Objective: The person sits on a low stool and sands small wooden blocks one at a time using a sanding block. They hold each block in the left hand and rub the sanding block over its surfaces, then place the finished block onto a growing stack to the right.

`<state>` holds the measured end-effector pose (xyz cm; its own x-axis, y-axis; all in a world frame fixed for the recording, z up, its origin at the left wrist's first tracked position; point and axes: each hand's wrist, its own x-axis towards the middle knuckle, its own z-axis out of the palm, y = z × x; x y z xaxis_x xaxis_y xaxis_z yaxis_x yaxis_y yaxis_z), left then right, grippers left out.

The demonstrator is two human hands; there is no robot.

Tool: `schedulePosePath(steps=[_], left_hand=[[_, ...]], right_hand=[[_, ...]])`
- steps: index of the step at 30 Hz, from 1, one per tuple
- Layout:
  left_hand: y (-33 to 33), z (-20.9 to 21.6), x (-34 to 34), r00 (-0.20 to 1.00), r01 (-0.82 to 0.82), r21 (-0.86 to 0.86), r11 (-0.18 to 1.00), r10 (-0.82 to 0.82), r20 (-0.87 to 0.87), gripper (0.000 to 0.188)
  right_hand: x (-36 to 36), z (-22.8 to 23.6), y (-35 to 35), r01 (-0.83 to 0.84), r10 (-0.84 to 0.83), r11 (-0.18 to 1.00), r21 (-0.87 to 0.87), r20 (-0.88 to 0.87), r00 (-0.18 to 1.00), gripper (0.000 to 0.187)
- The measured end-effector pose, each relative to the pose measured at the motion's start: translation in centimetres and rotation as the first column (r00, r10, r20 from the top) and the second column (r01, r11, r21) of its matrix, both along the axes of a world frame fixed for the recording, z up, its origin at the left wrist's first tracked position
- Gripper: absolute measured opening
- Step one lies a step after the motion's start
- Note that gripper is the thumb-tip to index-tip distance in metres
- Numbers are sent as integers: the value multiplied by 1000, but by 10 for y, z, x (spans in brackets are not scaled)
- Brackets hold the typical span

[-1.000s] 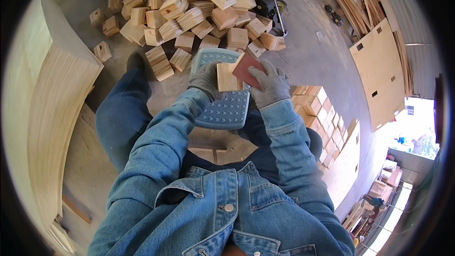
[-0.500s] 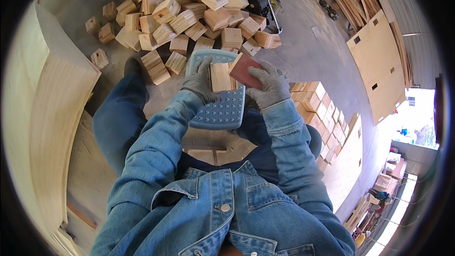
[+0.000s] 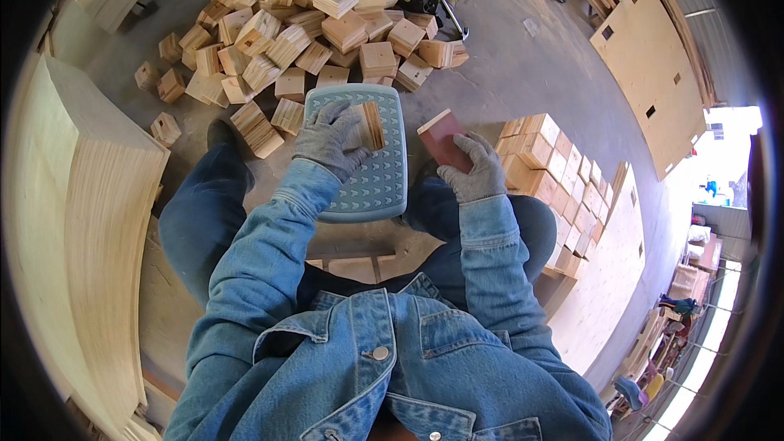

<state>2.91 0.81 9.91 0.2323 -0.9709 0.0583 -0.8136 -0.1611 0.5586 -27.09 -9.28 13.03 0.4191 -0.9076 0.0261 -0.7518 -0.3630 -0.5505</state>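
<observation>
Since the earlier frames the 2 hands have parted: the right hand (image 3: 476,170) has drawn the red-faced sanding block (image 3: 443,138) off to the right, clear of the wooden block (image 3: 369,126), which stayed on the blue-grey plastic stool (image 3: 377,165). Only the head view is given. In it the left hand (image 3: 330,140), gloved grey, is curled round the wooden block, pinching it on edge against the stool top, its layered end grain facing right. The right hand, also gloved, is closed round the sanding block's lower end, holding it in the air just beside the stool's right rim and apart from the wood. Beyond the stool, a loose heap of wooden blocks (image 3: 310,24) lies on the concrete floor (image 3: 523,65); to the right, stacked blocks (image 3: 547,155) stand in neat rows. To sand well, the left hand should probably brace the block firmly against the stool so it cannot rock, while the abrasive face meets each edge flat, with even strokes.
</observation>
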Motion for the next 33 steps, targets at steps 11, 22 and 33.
schedulePosePath(steps=[11,22,33], left_hand=[[-1,3,-6,1000,-1,-33,999,1,15,52],[0,-14,-1,999,-25,-109,994,29,33,58],[13,-19,10,897,12,-145,989,-75,-436,45]], right_hand=[[5,-1,-1,-30,31,999,10,-54,998,72],[9,-7,-2,-35,36,999,20,-56,998,74],[10,-6,-2,-23,25,999,38,-43,999,73]])
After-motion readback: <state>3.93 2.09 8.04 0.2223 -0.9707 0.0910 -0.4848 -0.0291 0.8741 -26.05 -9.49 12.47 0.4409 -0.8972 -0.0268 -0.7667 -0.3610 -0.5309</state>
